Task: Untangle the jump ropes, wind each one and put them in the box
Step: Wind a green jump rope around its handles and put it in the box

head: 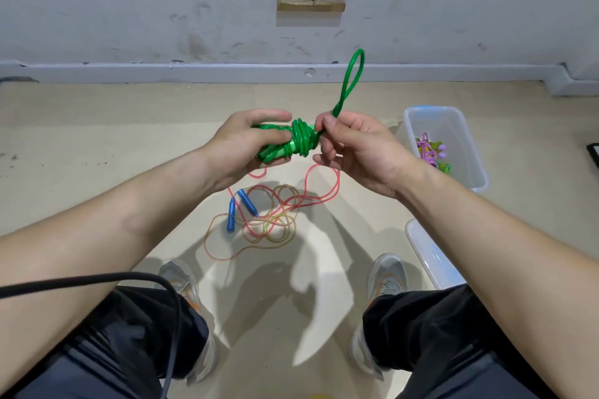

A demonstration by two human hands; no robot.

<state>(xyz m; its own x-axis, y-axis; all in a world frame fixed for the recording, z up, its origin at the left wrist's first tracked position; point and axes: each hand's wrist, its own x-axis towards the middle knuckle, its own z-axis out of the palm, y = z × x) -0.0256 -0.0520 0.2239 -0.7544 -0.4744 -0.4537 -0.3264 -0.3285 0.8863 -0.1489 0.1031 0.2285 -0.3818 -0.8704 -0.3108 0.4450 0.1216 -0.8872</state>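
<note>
Green jump rope (299, 139): held in the air between both hands, above the middle of the floor (97, 146). Its cord is wound in several turns round the paired green handles.
Left hand (240, 142): fingers and thumb are curled round the left end of the bundle, gripping the handles and the folded cord.
Right hand (353, 152): thumb and forefinger pinch the cord at the right end of the bundle. The other fingers are curled loosely below.
Loop (351, 81): a narrow free loop of green cord rising from the right hand's pinch toward the far wall.
Box (463, 139): clear plastic and open, on the floor at the right, well apart from the green rope.
Purple jump rope (426, 149): lies bundled in the box beside something green that is too small to make out.
Lid (428, 256): clear with a blue edge, on the floor near right, partly hidden by the right forearm.
Red jump rope (321, 197): loose on the floor under the hands, with blue handles (248, 203) lying side by side at its left.
Multicoloured rope (274, 222): tangled across the red one.
Black cable (129, 276): crosses the left forearm and thigh, near left.
</note>
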